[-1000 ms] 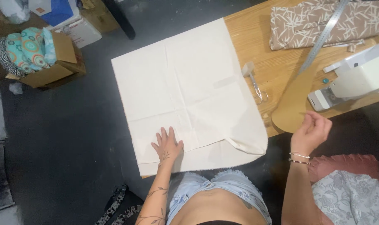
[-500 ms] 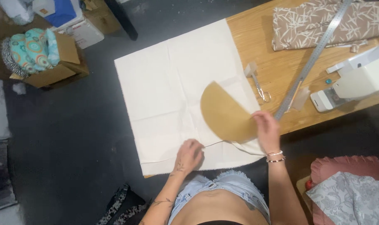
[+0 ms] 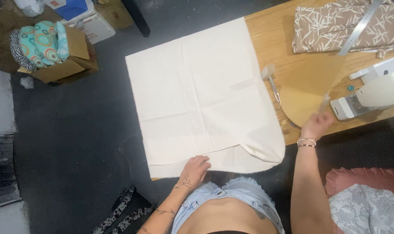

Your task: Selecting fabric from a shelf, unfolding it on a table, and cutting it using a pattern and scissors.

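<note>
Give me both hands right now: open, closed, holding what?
Left hand: fingers curled, resting on the near edge of the cream fabric; grip cannot be told.
Right hand: closed on the tan card piece, blurred, over the wooden table.

Seen from above, the person's left hand lies palm down with fingers curled a little, close in front of the body. Its forearm, marked with dark tattoos, angles up from the lower left. The right arm reaches straight forward, bare, with thin bracelets at the wrist. The right hand is blurred, fingers pointing up and away.
</note>
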